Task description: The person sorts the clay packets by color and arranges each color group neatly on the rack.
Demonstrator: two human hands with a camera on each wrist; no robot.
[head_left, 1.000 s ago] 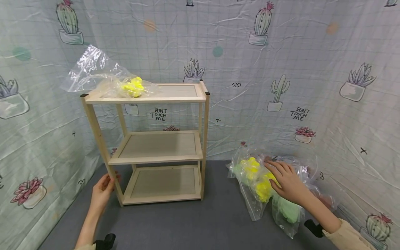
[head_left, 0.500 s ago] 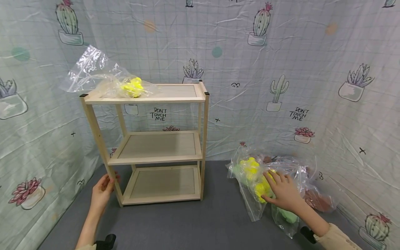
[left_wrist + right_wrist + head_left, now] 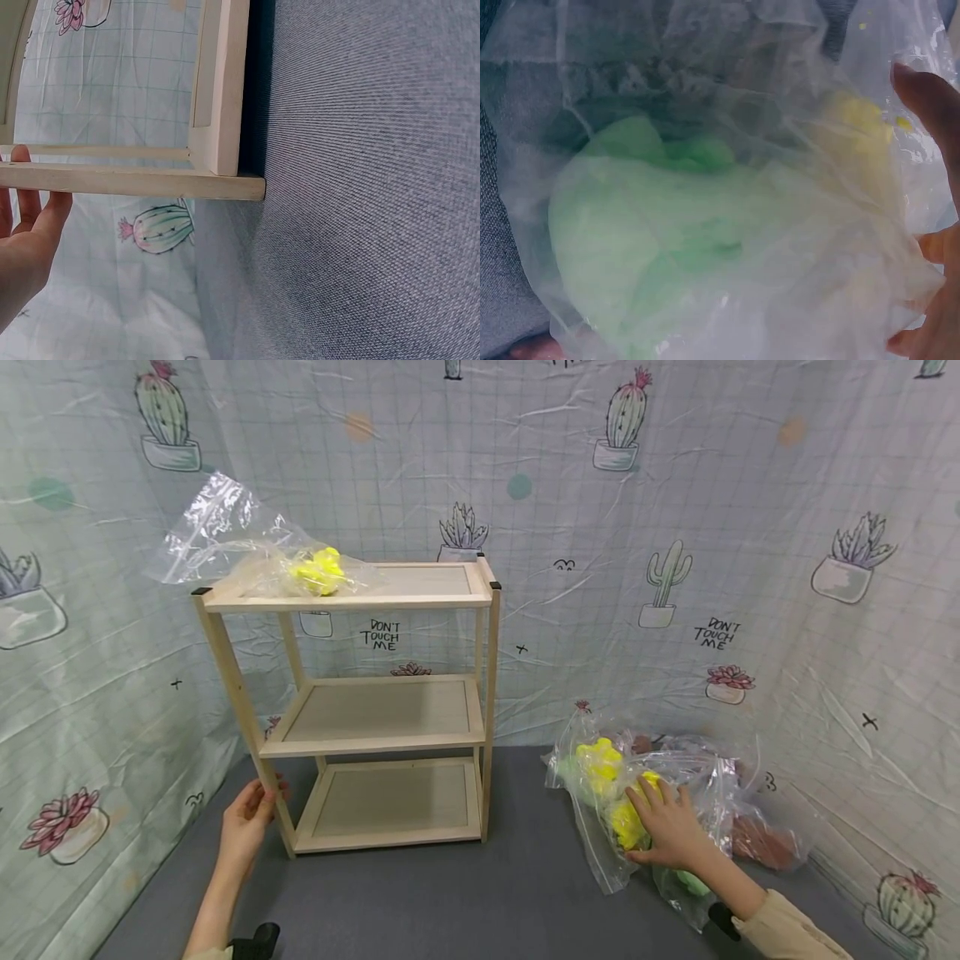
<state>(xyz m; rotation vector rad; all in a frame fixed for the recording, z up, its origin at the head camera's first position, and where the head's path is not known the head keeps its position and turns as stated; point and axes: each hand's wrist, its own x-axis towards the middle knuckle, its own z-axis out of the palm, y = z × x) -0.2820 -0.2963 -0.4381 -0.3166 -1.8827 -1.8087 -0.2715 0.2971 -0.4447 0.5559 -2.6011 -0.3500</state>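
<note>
A pale wooden three-tier shelf point(image 3: 375, 747) stands on the dark grey tabletop. At its left side my left hand point(image 3: 246, 825) grips the front left post point(image 3: 135, 180), with thumb and fingers on either side of the wood. To the right lies a heap of clear plastic bags point(image 3: 600, 852). Over the heap my right hand point(image 3: 671, 827) spreads its fingers, the fingertips at a bag with a bright yellow lumpy item point(image 3: 628, 823). Beneath that hand a bag with a pale green item point(image 3: 645, 232) shows in the right wrist view.
On the shelf's top tier lies a clear zip bag point(image 3: 217, 535) with a yellow item point(image 3: 321, 572), its end hanging past the left edge. A bag with a reddish-brown item point(image 3: 765, 842) lies at the heap's right. A cactus-print cloth point(image 3: 570, 635) surrounds the table.
My right hand has moved left and slightly down over the heap, onto the bag with the yellow item, uncovering the reddish-brown one. My left hand has stayed on the post.
</note>
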